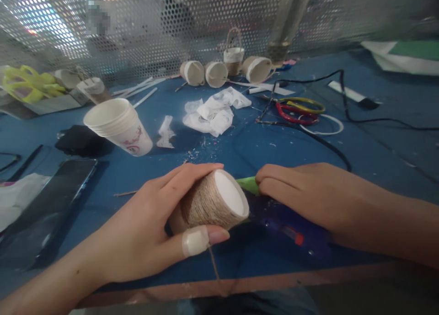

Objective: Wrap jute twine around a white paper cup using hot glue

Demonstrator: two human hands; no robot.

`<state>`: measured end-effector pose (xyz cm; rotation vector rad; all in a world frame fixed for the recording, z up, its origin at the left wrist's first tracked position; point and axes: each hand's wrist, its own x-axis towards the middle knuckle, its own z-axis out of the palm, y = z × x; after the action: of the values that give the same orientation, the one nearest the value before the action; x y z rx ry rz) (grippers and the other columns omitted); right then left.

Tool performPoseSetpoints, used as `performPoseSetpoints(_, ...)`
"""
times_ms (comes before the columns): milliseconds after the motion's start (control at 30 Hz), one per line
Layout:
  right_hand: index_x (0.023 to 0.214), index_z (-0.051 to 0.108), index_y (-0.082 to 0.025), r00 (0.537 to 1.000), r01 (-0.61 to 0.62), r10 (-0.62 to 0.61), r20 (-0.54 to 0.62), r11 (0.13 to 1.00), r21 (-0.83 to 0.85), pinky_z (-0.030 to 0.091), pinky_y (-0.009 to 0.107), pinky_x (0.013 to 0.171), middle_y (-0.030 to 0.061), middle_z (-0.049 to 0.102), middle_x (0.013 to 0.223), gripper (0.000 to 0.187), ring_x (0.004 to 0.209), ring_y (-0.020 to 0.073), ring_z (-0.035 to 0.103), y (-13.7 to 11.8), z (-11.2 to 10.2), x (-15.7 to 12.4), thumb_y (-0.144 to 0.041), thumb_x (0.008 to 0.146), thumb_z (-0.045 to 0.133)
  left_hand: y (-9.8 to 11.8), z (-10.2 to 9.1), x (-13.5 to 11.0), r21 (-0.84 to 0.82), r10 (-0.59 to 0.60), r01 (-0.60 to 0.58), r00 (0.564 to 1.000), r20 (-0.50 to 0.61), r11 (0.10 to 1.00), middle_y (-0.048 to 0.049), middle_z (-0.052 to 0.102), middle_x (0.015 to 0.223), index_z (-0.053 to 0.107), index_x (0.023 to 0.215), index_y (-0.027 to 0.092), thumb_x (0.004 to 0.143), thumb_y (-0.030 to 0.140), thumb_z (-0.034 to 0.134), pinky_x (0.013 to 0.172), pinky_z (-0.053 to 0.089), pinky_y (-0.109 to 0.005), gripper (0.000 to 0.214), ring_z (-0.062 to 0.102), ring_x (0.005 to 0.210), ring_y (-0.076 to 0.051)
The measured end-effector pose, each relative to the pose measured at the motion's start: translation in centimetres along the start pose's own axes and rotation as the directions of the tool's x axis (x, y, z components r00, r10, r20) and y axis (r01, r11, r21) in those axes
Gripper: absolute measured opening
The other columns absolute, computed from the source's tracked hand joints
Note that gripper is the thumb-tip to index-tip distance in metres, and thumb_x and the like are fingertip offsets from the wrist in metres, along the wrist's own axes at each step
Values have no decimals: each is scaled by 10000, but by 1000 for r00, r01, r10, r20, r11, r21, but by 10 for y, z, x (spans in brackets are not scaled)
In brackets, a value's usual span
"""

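Seemingly mid-winding, grasping the twine-wrapped cup (207, 204) in the left hand (161, 214) over the tabletop's (247, 155) near edge, and gripping a probable glue gun (283, 226) beside it in the right hand (308, 191). Likely needing next: glue, then tension on the dangling twine (214, 262). Beyond, crumpled tissue (212, 111).

Stacked paper cups (118, 125): pinkish-red script-like print (133, 139) on side of outermost cup, round mark (135, 148) beneath; wording too blurred to read. Legible text: none.

Open lane over blue tabletop (252, 146) beyond twine-wrapped cup (210, 201); past that, crumpled tissue (214, 114) blocks. Paper cups (120, 134) back-left, coiled cables (297, 120) back-right.
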<state>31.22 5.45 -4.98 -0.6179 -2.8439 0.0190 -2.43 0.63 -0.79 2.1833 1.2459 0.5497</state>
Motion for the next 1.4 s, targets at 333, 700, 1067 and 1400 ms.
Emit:
performPoseSetpoints(333,1199,538,-262,1000,12,-12,1,1000,-17,313,409,618,78,775,1157,326,672,232,669,1,1,0,-57,945,544,-8,-1,2,-17,34,-34,999,-7,999,-45,891,1465,698,1632,439,980,578,913,1003,801,-547,701,897,1259,-421)
performPoseSetpoints(700,1190,556,-261,1000,13,-13,4,1000,-22,332,410,616,78,775,1151,342,666,237,663,0,0,2,-48,922,552,1,0,3,-18,-2,2,1000,-10,1000,-59,899,1432,706,1602,398,1008,593,870,1009,789,-549,646,899,1225,-412)
performPoseSetpoints(1067,1182,542,-267,1000,-1,1,14,1000,-10,316,411,613,82,784,1161,332,669,240,687,0,-1,1,-45,935,534,-1,1,1,-33,-9,9,1000,-5,999,-48,894,1403,711,1603,402,1038,591,852,987,776,-539,612,887,1219,-396)
performPoseSetpoints(1400,1179,499,-277,1000,14,-14,14,999,-28,316,415,608,71,764,1165,302,655,228,655,0,-1,2,-61,968,487,-1,0,3,-20,-3,3,1000,11,1000,-46,886,1431,689,1616,398,1030,574,854,996,770,-521,633,882,1248,-398)
